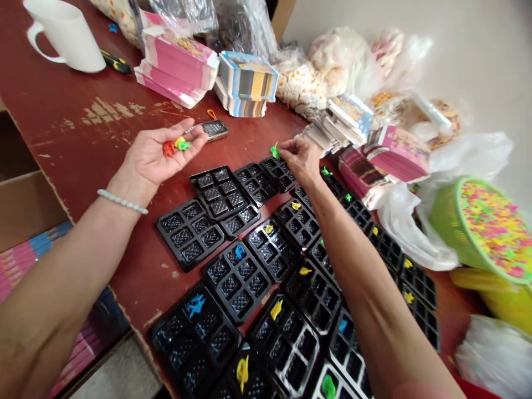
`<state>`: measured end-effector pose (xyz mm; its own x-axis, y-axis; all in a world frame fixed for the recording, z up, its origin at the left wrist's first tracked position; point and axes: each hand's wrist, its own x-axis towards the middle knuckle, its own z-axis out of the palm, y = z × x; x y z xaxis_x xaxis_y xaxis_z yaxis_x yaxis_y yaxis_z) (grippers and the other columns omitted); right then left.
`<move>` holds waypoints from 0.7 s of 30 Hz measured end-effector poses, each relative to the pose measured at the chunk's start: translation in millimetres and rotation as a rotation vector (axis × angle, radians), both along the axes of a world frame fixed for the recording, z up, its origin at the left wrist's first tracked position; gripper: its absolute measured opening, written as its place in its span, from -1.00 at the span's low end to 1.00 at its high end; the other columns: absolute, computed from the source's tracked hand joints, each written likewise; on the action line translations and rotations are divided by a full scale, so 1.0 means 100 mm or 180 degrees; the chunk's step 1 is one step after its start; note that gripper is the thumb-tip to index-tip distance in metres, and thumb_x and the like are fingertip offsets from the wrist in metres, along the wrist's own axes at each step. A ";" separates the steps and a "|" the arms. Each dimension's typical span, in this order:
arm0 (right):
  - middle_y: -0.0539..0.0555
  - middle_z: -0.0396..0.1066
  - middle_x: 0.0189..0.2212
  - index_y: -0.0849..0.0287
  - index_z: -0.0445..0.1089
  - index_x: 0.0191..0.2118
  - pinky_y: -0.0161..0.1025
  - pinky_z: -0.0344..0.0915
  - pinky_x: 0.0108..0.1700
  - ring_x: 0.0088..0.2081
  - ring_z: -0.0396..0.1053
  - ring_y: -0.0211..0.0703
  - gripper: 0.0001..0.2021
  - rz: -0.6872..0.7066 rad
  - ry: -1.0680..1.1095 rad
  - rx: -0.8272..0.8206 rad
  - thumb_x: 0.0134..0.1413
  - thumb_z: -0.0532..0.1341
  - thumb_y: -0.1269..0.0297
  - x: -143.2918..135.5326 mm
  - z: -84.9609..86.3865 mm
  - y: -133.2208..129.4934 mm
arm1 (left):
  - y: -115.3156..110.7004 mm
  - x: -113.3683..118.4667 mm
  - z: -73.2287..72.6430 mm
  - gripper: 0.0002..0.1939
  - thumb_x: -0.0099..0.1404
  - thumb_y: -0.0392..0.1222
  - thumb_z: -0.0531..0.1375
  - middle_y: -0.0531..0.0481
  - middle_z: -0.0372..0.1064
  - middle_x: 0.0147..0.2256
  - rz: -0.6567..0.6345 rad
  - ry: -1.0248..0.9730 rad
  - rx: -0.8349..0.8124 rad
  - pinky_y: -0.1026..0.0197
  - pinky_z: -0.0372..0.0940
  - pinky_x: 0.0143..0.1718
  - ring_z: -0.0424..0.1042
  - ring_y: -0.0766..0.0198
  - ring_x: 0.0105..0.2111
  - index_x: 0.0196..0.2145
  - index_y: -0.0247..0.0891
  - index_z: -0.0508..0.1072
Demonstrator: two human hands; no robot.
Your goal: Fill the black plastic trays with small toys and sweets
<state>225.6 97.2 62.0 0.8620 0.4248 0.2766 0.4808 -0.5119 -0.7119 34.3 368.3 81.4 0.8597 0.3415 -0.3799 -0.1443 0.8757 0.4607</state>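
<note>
My left hand (160, 149) is turned palm up and loosely cupped, with a few small plastic toy figures (182, 144) in red, yellow and green lying in it. Between the thumb and fingertips of my right hand (301, 158) is a small green toy figure (275, 150), pinched just above the far end of a black compartment tray (279, 173). Many such trays lie across the table, some overlapping. Single figures sit in several of them, such as a blue one (239, 252) and a yellow one (276, 309). My right forearm hides some trays.
On the red table (137, 277) stand a white mug (66, 36), a box cutter (115, 62), a small phone-like device (214, 131) and pink card stacks (178, 66). Bagged goods line the wall. At right is a green basket (449, 221) full of colourful small pieces.
</note>
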 end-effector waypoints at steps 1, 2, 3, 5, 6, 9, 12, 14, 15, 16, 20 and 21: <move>0.09 0.57 -0.34 0.18 0.53 -0.31 -0.18 0.42 -0.21 -0.31 0.47 -0.15 -0.80 -0.0057 -0.0031 -0.0046 0.03 0.33 0.15 0.04 -0.02 0.00 | 0.10 0.05 -0.08 -0.51 0.39 -0.54 0.03 -0.17 0.58 -0.22 0.0120 -0.0026 0.0036 0.20 0.56 -0.03 0.62 0.15 -0.11 0.17 -0.27 0.46; 0.09 0.57 -0.35 0.18 0.54 -0.32 -0.18 0.41 -0.20 -0.32 0.47 -0.15 -0.82 -0.0115 -0.0059 -0.0041 0.01 0.33 0.18 0.06 -0.04 0.01 | 0.19 0.09 -0.16 -0.53 0.40 -0.52 0.03 -0.14 0.58 -0.24 0.0206 -0.0041 0.0064 0.22 0.56 -0.04 0.62 0.17 -0.11 0.15 -0.23 0.47; 0.09 0.58 -0.36 0.18 0.55 -0.31 -0.18 0.41 -0.21 -0.33 0.47 -0.16 -0.82 -0.0127 -0.0068 -0.0042 0.00 0.33 0.19 0.06 -0.06 0.02 | 0.25 0.12 -0.22 -0.53 0.41 -0.51 0.04 -0.11 0.58 -0.25 0.0264 -0.0048 0.0088 0.24 0.56 -0.05 0.62 0.19 -0.10 0.13 -0.18 0.48; 0.08 0.59 -0.35 0.18 0.56 -0.29 -0.19 0.41 -0.22 -0.34 0.48 -0.16 -0.81 -0.0046 -0.0018 -0.0074 -0.01 0.32 0.20 0.01 -0.08 0.07 | 0.33 0.14 -0.33 -0.54 0.41 -0.50 0.05 -0.07 0.58 -0.26 0.0281 -0.0044 0.0111 0.26 0.56 -0.07 0.61 0.21 -0.09 0.10 -0.07 0.50; 0.08 0.59 -0.36 0.19 0.57 -0.28 -0.20 0.40 -0.23 -0.35 0.48 -0.17 -0.81 0.0000 0.0018 -0.0111 -0.01 0.32 0.21 -0.04 -0.09 0.09 | 0.35 0.14 -0.36 -0.54 0.41 -0.50 0.06 -0.07 0.58 -0.26 0.0264 -0.0045 0.0111 0.26 0.56 -0.07 0.62 0.21 -0.09 0.08 -0.07 0.51; 0.06 0.59 -0.38 0.20 0.58 -0.28 -0.20 0.40 -0.21 -0.36 0.48 -0.18 -0.82 0.0148 0.0084 -0.0365 -0.01 0.32 0.24 -0.19 -0.12 0.18 | 0.32 0.15 -0.41 -0.57 0.39 -0.53 0.04 -0.13 0.58 -0.26 0.0255 -0.0052 0.0056 0.18 0.54 0.00 0.63 0.18 -0.13 0.08 -0.22 0.49; 0.07 0.61 -0.34 0.20 0.59 -0.26 -0.18 0.42 -0.13 -0.32 0.50 -0.15 -0.82 0.0245 -0.0034 -0.0643 0.00 0.30 0.28 -0.24 -0.12 0.21 | 0.25 0.17 -0.42 -0.57 0.37 -0.55 0.04 -0.22 0.59 -0.22 0.0160 0.0064 -0.0031 0.09 0.54 0.02 0.63 0.11 -0.15 0.10 -0.32 0.48; 0.10 0.62 -0.26 0.19 0.60 -0.21 -0.13 0.42 -0.06 -0.25 0.52 -0.10 -0.78 0.0122 -0.0280 -0.0672 0.07 0.24 0.30 -0.15 -0.09 0.20 | 0.22 0.18 -0.43 -0.55 0.36 -0.54 0.06 -0.25 0.59 -0.20 0.0048 0.0080 -0.0049 0.07 0.54 0.03 0.64 0.07 -0.15 0.14 -0.34 0.46; 0.12 0.63 -0.22 0.19 0.60 -0.18 -0.10 0.42 -0.02 -0.20 0.53 -0.07 -0.75 -0.0019 -0.0431 -0.0682 0.10 0.20 0.31 -0.08 -0.07 0.19 | 0.22 0.18 -0.44 -0.54 0.36 -0.53 0.07 -0.26 0.59 -0.21 0.0007 0.0043 -0.0048 0.07 0.53 0.03 0.64 0.07 -0.16 0.16 -0.36 0.45; 0.14 0.62 -0.18 0.20 0.60 -0.16 -0.06 0.41 0.03 -0.16 0.53 -0.04 -0.73 -0.0198 -0.0561 -0.0725 0.12 0.16 0.33 0.02 -0.05 0.19 | 0.22 0.18 -0.44 -0.52 0.36 -0.52 0.08 -0.26 0.59 -0.21 -0.0019 -0.0006 -0.0053 0.07 0.53 0.04 0.64 0.08 -0.17 0.18 -0.35 0.44; 0.27 0.60 -0.13 0.21 0.60 -0.14 0.08 0.38 0.10 -0.05 0.51 0.12 -0.71 -0.0697 -0.0590 -0.1363 0.14 0.15 0.32 0.40 -0.07 0.28 | 0.25 0.20 -0.46 -0.49 0.37 -0.49 0.14 -0.23 0.60 -0.20 0.0012 -0.0064 -0.0145 0.10 0.53 0.03 0.64 0.08 -0.17 0.23 -0.25 0.42; 0.29 0.59 -0.12 0.21 0.60 -0.14 0.12 0.38 0.10 -0.03 0.50 0.16 -0.73 -0.0744 -0.0573 -0.1515 0.13 0.18 0.31 0.47 -0.10 0.33 | 0.26 0.20 -0.46 -0.49 0.36 -0.49 0.14 -0.23 0.61 -0.19 0.0041 -0.0045 -0.0163 0.10 0.54 0.02 0.64 0.08 -0.16 0.23 -0.25 0.42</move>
